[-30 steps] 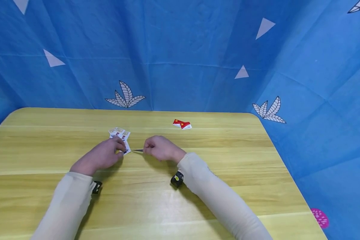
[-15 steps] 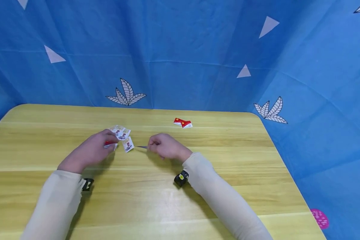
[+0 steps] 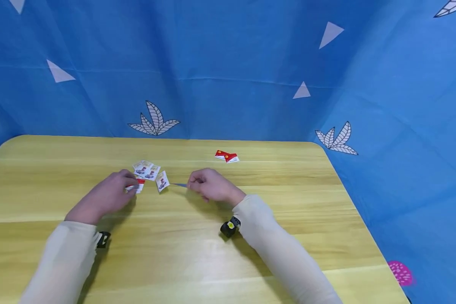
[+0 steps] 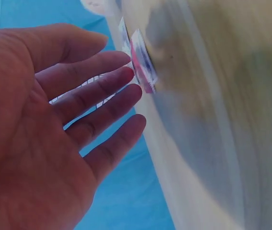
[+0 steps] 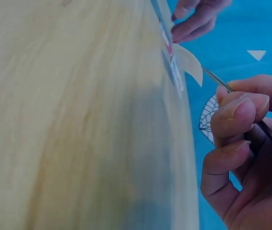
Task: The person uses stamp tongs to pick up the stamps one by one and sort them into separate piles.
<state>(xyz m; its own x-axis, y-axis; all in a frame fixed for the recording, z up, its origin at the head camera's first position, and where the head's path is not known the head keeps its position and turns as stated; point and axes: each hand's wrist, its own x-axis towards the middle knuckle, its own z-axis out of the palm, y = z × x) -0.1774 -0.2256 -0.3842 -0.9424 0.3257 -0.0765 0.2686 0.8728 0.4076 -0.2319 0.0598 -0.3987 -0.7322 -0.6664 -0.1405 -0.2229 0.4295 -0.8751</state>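
Note:
My right hand (image 3: 210, 185) grips slim pointed tweezers (image 5: 216, 79) between thumb and fingers. At the tweezers' tip is a small printed stamp (image 3: 162, 181); in the right wrist view the stamp (image 5: 189, 64) curves, its pale back showing, raised off the table. To its left, my left hand (image 3: 112, 194) hovers by a red-and-white stamp (image 3: 139, 185), partly hidden behind the fingers. The left wrist view shows that hand (image 4: 68, 115) with fingers extended and nothing held; whether its fingertips touch the stamp I cannot tell.
Several overlapping printed stamps (image 3: 146, 169) lie just behind the raised one. Two red-and-white stamps (image 3: 226, 156) overlap farther back to the right. The wooden table (image 3: 182, 253) ends at a blue patterned curtain (image 3: 228, 76).
The left hand has drawn away leftward, uncovering the printed stamp and a red-and-white one. The right hand has shifted slightly right and away, and the stamp at the tweezers' tip has come up.

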